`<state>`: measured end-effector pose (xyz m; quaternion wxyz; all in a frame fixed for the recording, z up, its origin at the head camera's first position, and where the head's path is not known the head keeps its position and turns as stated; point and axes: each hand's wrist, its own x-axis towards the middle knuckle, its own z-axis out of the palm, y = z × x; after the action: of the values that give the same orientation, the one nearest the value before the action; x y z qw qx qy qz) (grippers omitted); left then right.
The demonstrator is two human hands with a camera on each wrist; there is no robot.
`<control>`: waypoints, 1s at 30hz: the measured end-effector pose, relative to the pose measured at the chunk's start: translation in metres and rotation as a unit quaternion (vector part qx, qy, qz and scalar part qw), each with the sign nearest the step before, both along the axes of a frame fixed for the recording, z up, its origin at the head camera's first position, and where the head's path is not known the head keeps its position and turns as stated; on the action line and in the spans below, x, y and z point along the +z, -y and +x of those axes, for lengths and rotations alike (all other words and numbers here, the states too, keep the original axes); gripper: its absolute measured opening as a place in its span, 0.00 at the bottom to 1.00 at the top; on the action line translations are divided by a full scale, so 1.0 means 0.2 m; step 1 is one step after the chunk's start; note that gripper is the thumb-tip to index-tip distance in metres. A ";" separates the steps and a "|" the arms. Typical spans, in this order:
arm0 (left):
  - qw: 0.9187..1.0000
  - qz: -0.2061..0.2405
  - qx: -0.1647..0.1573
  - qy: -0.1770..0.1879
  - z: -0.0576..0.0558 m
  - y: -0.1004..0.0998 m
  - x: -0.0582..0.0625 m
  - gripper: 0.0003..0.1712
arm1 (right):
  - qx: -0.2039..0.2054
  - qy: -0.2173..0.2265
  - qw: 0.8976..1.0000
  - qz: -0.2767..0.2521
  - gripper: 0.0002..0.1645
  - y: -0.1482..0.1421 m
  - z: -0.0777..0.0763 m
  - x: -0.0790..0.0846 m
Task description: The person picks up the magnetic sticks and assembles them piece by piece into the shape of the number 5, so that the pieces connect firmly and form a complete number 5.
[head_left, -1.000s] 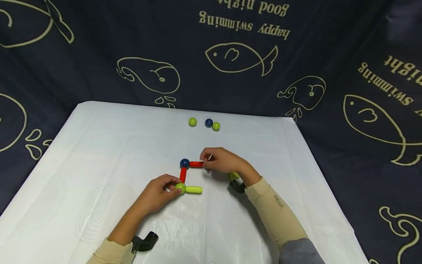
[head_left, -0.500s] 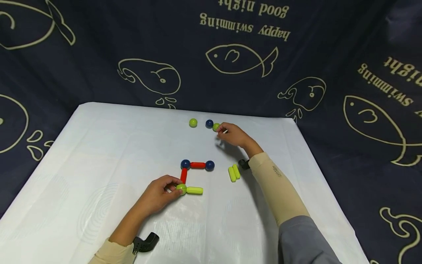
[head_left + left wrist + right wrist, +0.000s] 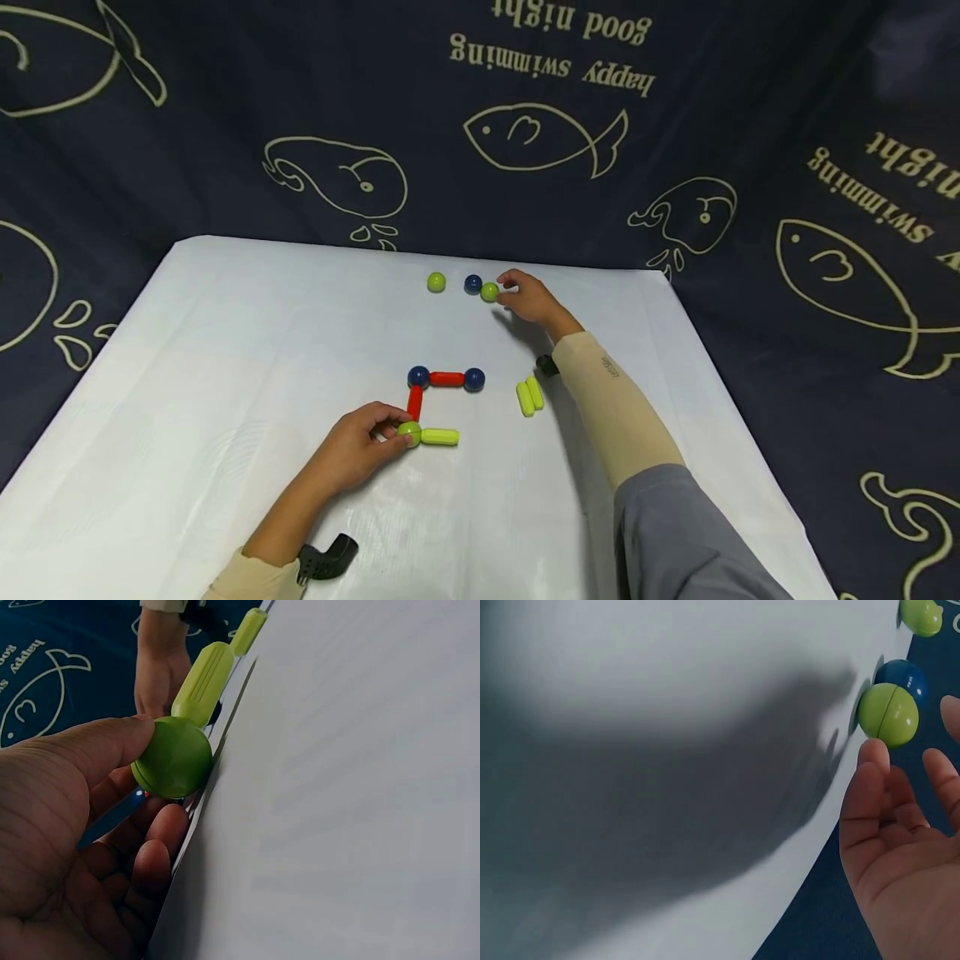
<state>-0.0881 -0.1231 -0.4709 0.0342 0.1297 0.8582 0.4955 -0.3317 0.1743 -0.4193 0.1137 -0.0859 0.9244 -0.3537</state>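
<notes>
My left hand (image 3: 365,447) pinches a green ball (image 3: 409,433) at the near corner of a ball-and-rod chain. From that ball a green rod (image 3: 440,437) points right, and a red rod (image 3: 415,402) runs back to a blue ball (image 3: 418,377). Another red rod (image 3: 447,379) links it to a second blue ball (image 3: 474,380). My right hand (image 3: 531,298) is at the back beside a loose green ball (image 3: 490,292). In the right wrist view, its fingertips (image 3: 873,755) are at that ball, thumb apart; I cannot tell whether they touch.
A loose blue ball (image 3: 472,284) touches the loose green ball, and another green ball (image 3: 437,282) lies farther left. Two green rods (image 3: 529,396) lie side by side right of the chain. Behind the white table (image 3: 300,317) hangs a dark printed cloth (image 3: 420,83).
My right hand has left the far red rod's end, where a blue ball now shows, and moved back to the loose green ball. My left hand has stayed on its green ball.
</notes>
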 end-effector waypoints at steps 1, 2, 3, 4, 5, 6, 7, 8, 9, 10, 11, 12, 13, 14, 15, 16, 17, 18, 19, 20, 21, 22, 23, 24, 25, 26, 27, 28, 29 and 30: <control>1.000 0.000 0.000 0.001 0.00 0.00 0.00 0.13 | 0.001 0.001 1.000 0.000 0.24 0.01 -0.01 0.00; 1.000 0.001 0.001 0.000 0.00 0.00 0.00 0.13 | 0.001 0.002 1.000 0.002 0.24 0.02 -0.01 -0.01; 1.000 0.002 0.000 0.000 0.00 0.01 0.00 0.13 | 0.001 0.001 1.000 0.004 0.25 0.03 -0.02 -0.01; 1.000 0.002 -0.001 -0.001 0.01 0.01 0.00 0.13 | 0.001 0.001 1.000 0.006 0.26 0.03 -0.02 -0.01; 1.000 0.003 -0.002 -0.002 0.01 0.01 0.00 0.13 | 0.002 0.000 1.000 0.010 0.26 0.04 -0.03 -0.02; 1.000 0.003 -0.002 -0.002 0.00 0.01 0.00 0.13 | 0.003 0.000 1.000 0.011 0.27 0.04 -0.03 -0.02; 1.000 0.004 -0.002 -0.003 0.00 0.01 0.00 0.13 | 0.006 0.001 1.000 0.013 0.28 0.05 -0.04 -0.03; 1.000 0.003 -0.001 -0.004 0.00 0.01 0.00 0.13 | 0.008 0.003 1.000 0.015 0.29 0.05 -0.04 -0.03; 1.000 0.002 -0.001 -0.003 0.00 0.01 0.00 0.13 | 0.011 0.005 1.000 0.015 0.30 0.05 -0.04 -0.04; 1.000 0.002 0.000 -0.001 0.00 0.01 0.00 0.13 | 0.013 0.009 1.000 0.013 0.30 0.06 -0.04 -0.04; 1.000 0.002 0.000 0.000 0.00 0.01 0.00 0.13 | 0.016 0.012 1.000 0.011 0.31 0.06 -0.04 -0.05; 1.000 0.002 0.001 0.002 0.00 0.01 0.00 0.13 | 0.017 0.015 1.000 0.007 0.31 0.06 -0.04 -0.05; 1.000 0.002 0.002 0.004 0.00 0.01 0.00 0.13 | 0.018 0.017 1.000 0.005 0.32 0.06 -0.04 -0.06; 1.000 0.003 0.002 0.005 0.00 0.01 0.00 0.13 | 0.019 0.018 1.000 0.003 0.31 0.06 -0.03 -0.06; 1.000 0.004 0.002 0.007 0.00 0.01 0.00 0.13 | 0.020 0.019 1.000 0.002 0.30 0.07 -0.03 -0.06; 1.000 0.004 0.002 0.008 0.00 0.01 0.00 0.13 | 0.020 0.020 1.000 0.001 0.29 0.07 -0.03 -0.07; 1.000 0.004 0.002 0.008 0.00 0.01 0.00 0.13 | 0.019 0.019 1.000 0.001 0.27 0.07 -0.03 -0.07; 1.000 0.004 0.002 0.008 0.00 0.01 -0.01 0.13 | 0.017 0.019 1.000 0.001 0.26 0.07 -0.03 -0.07; 1.000 0.003 0.002 0.007 0.00 0.01 -0.01 0.13 | 0.016 0.020 1.000 0.002 0.24 0.07 -0.03 -0.08; 1.000 0.002 0.001 0.006 0.00 0.01 -0.01 0.13 | 0.014 0.021 1.000 0.005 0.23 0.07 -0.03 -0.08; 1.000 0.001 0.001 0.006 0.00 0.01 -0.01 0.13 | 0.013 0.022 1.000 0.005 0.22 0.07 -0.03 -0.08; 1.000 0.000 0.002 0.005 0.00 0.01 -0.01 0.13 | 0.012 0.023 1.000 0.006 0.21 0.07 -0.03 -0.08; 1.000 0.000 0.002 0.004 0.00 0.01 -0.01 0.13 | 0.011 0.025 1.000 0.008 0.21 0.06 -0.03 -0.08; 1.000 0.000 0.002 0.003 0.00 0.01 -0.01 0.13 | 0.011 0.028 1.000 0.010 0.21 0.06 -0.03 -0.08; 1.000 0.000 0.002 0.003 0.00 0.01 -0.01 0.13 | 0.011 0.030 0.999 0.010 0.20 0.06 -0.03 -0.08; 1.000 0.000 0.003 0.002 0.00 0.01 -0.01 0.13 | 0.011 0.032 0.999 0.009 0.20 0.06 -0.02 -0.07; 1.000 0.000 0.002 0.002 0.00 0.01 -0.01 0.13 | 0.011 0.033 0.999 0.005 0.20 0.06 -0.02 -0.06; 1.000 0.000 0.003 0.001 0.00 0.01 -0.01 0.13 | 0.012 0.035 0.999 0.000 0.20 0.06 -0.01 -0.06; 1.000 0.000 0.003 0.000 0.00 0.01 -0.01 0.13 | 0.013 0.036 0.999 -0.006 0.20 0.06 0.00 -0.04; 1.000 -0.001 0.003 -0.001 0.00 0.01 -0.01 0.13 | 0.016 0.033 0.999 -0.013 0.19 0.06 0.01 -0.03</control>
<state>-0.0876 -0.1248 -0.4724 0.0317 0.1275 0.8591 0.4947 -0.3290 0.1629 -0.4257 0.1487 -0.0901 0.9141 -0.3664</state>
